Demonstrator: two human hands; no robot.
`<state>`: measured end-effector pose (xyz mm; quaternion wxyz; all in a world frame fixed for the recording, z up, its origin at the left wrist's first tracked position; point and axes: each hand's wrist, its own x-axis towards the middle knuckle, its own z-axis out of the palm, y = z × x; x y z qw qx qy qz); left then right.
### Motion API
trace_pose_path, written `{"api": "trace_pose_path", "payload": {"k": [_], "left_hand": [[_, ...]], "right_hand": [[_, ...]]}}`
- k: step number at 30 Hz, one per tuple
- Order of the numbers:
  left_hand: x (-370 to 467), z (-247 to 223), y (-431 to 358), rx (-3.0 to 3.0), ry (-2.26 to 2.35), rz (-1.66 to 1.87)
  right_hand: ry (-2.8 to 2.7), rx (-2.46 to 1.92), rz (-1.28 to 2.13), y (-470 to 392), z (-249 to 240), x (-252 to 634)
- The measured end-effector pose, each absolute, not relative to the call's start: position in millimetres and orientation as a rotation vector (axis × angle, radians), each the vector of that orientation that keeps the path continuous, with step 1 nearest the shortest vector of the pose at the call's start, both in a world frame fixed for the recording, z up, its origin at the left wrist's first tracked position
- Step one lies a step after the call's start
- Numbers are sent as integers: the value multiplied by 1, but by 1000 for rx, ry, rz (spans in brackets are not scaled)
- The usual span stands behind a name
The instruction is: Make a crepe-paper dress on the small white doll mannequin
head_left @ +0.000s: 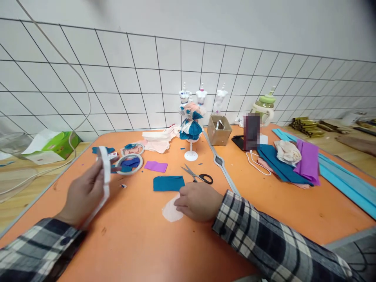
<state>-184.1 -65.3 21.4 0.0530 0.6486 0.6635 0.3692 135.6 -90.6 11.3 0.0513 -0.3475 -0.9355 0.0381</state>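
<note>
My left hand (86, 192) is raised at the left, its fingers closed on a thin white strip (106, 172) that bends and hangs down toward the wrist. My right hand (198, 201) rests near the middle of the table, fingertips pinching the edge of a small, pale rounded piece of thin paper or fabric (171, 209). Just beyond it lie a folded teal piece (168, 183) and black-handled scissors (199, 175) with blades apart. A purple piece (156, 166) is farther left. Near my left fingers sit two tape rolls (141, 163) with scraps inside.
A small dress form (191, 131) in teal and peach ruffles stands at the back, before several white ones. Right of it are a cardboard box (219, 131), a phone (252, 131), a bottle (264, 105) and folded teal and purple sheets (307, 162). A green tissue pack (60, 145) lies left.
</note>
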Motion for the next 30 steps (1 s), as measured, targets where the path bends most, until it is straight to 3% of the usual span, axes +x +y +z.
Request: {"api": "trace_pose_path", "payload": {"k": [2, 7, 14, 22, 30], "left_hand": [[-158, 18, -73, 1820, 1705, 1053], [-101, 5, -82, 1400, 1119, 1357], [-64, -3, -91, 1543, 1117, 1199], [-79, -11, -100, 2130, 1051, 811], [-78, -5, -105, 2315, 972, 765]], "right_hand": [[-2862, -1062, 99, -91, 8, 135], [-2568, -1167, 122, -90, 3, 133], [-2158, -974, 101, -90, 5, 134], [-2009, -845, 81, -92, 4, 130], [-1984, -862, 41, -93, 2, 127]]}}
